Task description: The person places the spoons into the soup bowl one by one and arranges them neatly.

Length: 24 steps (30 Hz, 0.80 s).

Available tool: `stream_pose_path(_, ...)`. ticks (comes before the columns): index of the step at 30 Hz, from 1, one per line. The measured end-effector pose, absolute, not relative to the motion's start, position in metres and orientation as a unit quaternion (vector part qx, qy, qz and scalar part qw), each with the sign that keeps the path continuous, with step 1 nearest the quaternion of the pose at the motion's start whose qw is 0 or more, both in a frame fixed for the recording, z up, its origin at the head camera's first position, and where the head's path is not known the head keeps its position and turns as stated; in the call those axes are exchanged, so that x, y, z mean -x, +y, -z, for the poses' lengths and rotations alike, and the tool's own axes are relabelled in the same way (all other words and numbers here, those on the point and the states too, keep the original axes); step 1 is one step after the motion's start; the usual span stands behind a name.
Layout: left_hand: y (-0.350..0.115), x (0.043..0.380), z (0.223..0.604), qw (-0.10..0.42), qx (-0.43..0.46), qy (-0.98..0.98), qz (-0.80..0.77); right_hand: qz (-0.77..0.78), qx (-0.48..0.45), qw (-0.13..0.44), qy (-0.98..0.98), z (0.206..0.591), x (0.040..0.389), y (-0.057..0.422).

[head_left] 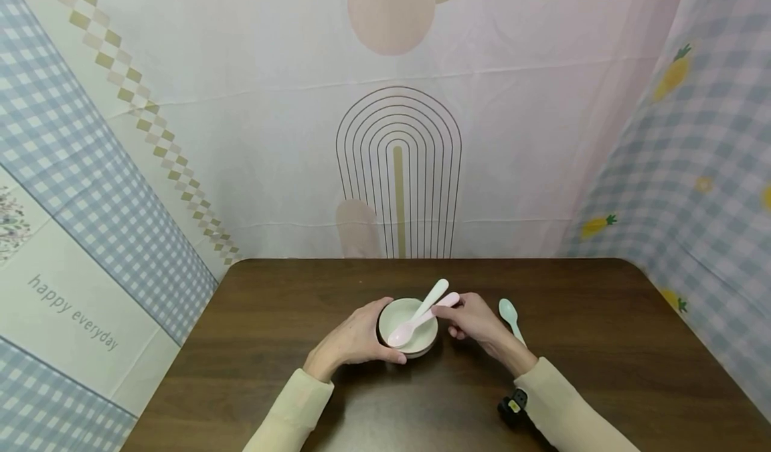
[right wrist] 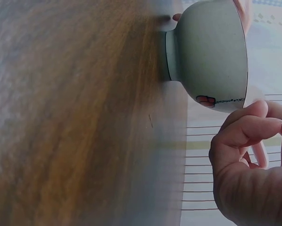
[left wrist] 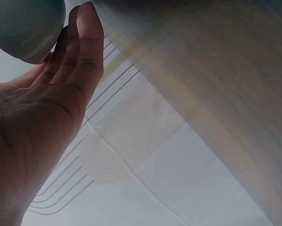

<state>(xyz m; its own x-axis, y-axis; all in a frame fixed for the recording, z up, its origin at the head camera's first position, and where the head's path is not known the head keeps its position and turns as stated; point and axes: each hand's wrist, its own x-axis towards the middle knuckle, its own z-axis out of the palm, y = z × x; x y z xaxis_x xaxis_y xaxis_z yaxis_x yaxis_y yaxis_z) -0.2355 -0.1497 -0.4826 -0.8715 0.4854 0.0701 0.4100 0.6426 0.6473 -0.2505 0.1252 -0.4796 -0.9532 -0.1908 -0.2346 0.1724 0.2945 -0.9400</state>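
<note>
A small pale bowl (head_left: 391, 315) stands on the table, with my left hand (head_left: 355, 338) curved round its left side, thumb at the near edge. In the left wrist view, the fingers of this hand lie along the bowl's wall (left wrist: 28, 28). Between thumb and fingers, my right hand (head_left: 478, 321) pinches the handle of a pink spoon (head_left: 402, 334), whose scoop lies inside the bowl. A white spoon (head_left: 432, 297) also leans in the bowl, its handle pointing up and away. The right wrist view shows the bowl's footed outside (right wrist: 209, 52) and a small red printed pattern.
To the right of my right hand lies a mint-green spoon (head_left: 508, 312), its handle partly behind the forearm. A black device (head_left: 512, 406) sits at the right wrist. The brown wooden table (head_left: 259, 305) ends at a patterned cloth backdrop (head_left: 289, 157).
</note>
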Motion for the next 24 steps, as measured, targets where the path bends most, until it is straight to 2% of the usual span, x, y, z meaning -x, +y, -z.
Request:
stream_pose_path(11,-0.15,0.235,0.482,0.055,-0.247,0.906,-0.339,0.584,0.01,0.165,0.794,0.48,0.246,0.13)
stream_pose_path(24,-0.15,0.236,0.482,0.056,-0.25,0.905,-0.341,0.556,0.006,0.149,0.818,0.476,0.237,0.139)
